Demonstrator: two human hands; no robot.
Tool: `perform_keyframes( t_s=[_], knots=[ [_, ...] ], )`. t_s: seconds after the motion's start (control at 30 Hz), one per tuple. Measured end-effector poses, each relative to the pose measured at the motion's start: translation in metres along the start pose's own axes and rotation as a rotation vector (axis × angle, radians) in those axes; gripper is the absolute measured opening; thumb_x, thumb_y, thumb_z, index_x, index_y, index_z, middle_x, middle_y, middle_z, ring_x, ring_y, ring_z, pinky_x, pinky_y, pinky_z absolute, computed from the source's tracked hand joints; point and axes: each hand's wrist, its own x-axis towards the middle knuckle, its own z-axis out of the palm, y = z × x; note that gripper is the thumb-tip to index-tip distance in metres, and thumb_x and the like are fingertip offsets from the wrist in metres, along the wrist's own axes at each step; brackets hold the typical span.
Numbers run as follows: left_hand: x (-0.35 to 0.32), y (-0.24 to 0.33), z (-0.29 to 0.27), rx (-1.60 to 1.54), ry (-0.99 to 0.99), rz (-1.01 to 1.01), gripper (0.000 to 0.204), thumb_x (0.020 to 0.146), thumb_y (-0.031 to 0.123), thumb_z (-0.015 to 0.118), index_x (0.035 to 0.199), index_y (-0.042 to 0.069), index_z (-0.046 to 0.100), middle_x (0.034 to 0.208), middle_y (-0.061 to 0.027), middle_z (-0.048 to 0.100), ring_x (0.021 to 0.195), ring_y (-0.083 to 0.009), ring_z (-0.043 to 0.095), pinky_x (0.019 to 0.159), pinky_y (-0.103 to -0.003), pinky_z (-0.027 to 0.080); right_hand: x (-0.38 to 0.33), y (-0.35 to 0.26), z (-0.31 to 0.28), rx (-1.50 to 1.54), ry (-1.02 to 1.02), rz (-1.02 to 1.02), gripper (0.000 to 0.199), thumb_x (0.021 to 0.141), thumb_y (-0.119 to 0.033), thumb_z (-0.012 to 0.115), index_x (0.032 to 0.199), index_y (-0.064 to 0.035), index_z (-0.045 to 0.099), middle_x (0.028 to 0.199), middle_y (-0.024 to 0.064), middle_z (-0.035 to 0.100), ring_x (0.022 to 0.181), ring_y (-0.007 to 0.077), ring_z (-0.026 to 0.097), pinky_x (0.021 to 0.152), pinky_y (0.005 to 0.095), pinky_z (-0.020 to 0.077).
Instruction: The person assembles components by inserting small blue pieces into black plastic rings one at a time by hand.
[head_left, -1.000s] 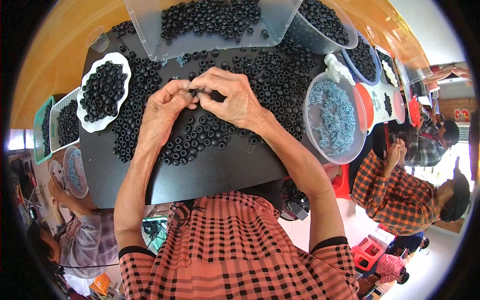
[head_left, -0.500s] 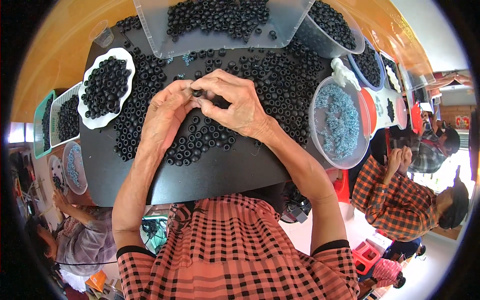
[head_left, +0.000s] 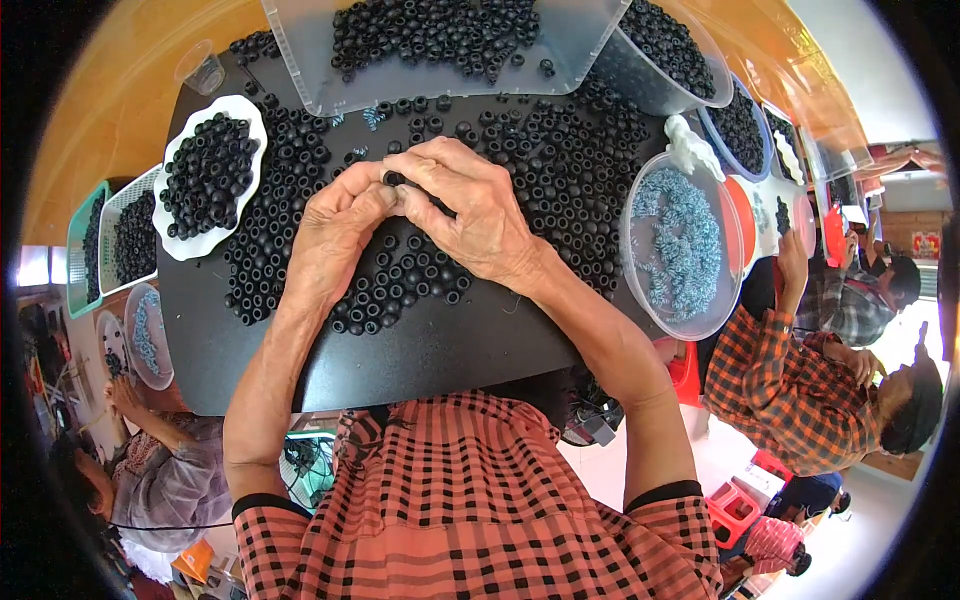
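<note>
Head view: left hand [head_left: 335, 225] and right hand [head_left: 470, 205] meet at upper center of frame, fingertips together. Left grasps a small black part [head_left: 394, 179] between thumb and fingers; right has its thumb and fingers closed on the same piece from the other side. Whether a 2nd small piece sits between the fingertips, can't tell, fingers hide it.

Black part is held up at the fingertips, over the dark table [head_left: 440, 350]; loose black parts [head_left: 400, 290] lie just below the hands. Clear bin [head_left: 545, 88] at top, white scalloped plate [head_left: 185, 246] upper left, clear round tub [head_left: 637, 285] with blue coils [head_left: 683, 255] right of center.

Handling, my judgement: keep 1 hand as a steady pinch and let the other do the fine work; light, even pressure, since a round part likely slips or rolls. Turning the hole into sight probably helps; staying low over the table limits a drop.

Writing: no label or brand readable near the hands. Red wall panel [head_left: 925, 243] at right edge, too small to read.
</note>
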Motion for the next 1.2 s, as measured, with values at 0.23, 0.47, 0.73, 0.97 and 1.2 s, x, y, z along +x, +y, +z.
perform_keyframes(
  t_s=[0.23,0.47,0.73,0.97,1.2],
  knots=[
    [-0.002,0.005,0.001,-0.003,-0.069,0.025,0.020,0.094,0.013,0.052,0.107,0.000,0.060,0.098,-0.0042,0.063,0.091,-0.0100,0.059,0.088,-0.024,0.047,0.000,0.000,0.001,-0.027,0.035,0.002,0.024,0.077,0.001,0.067,0.102,0.0003,0.064,0.095,0.0125,0.063,0.085,0.0261,0.063,0.073,0.0332,0.0527],
    [-0.002,0.005,0.000,0.184,0.017,-0.011,0.019,0.094,0.011,0.051,0.107,0.001,0.060,0.091,-0.0010,0.063,0.086,-0.0077,0.059,0.083,-0.022,0.046,0.000,0.000,0.002,-0.059,0.033,-0.026,0.022,0.076,-0.006,0.067,0.097,-0.0001,0.064,0.090,0.0115,0.061,0.082,0.0285,0.061,0.074,0.0372,0.0503],
    [-0.003,-0.001,0.000,0.320,0.075,0.178,0.017,0.093,0.004,0.052,0.109,0.001,0.057,0.082,0.0033,0.059,0.078,-0.0035,0.053,0.078,-0.020,0.044,-0.004,0.003,0.003,-0.067,0.004,0.011,0.021,0.075,-0.006,0.067,0.095,0.0011,0.063,0.092,0.0118,0.061,0.083,0.0287,0.061,0.074,0.0373,0.0492],
    [-0.009,0.008,0.007,0.590,0.101,0.235,0.018,0.092,0.004,0.050,0.110,0.001,0.055,0.080,0.0042,0.055,0.074,-0.0024,0.049,0.074,-0.018,0.041,-0.005,0.003,0.003,-0.058,-0.022,-0.006,0.020,0.074,-0.004,0.067,0.093,0.0025,0.063,0.091,0.0117,0.061,0.083,0.0280,0.060,0.073,0.0372,0.0485],
    [0.001,0.008,-0.006,0.067,0.009,0.024,0.014,0.094,0.011,0.052,0.103,0.001,0.057,0.093,-0.0055,0.064,0.090,-0.0127,0.061,0.085,-0.026,0.047,0.001,-0.004,-0.005,-0.039,-0.039,0.043,0.026,0.074,-0.002,0.070,0.100,0.0012,0.063,0.096,0.0131,0.063,0.084,0.0266,0.063,0.074,0.0338,0.0517]
  ],
)
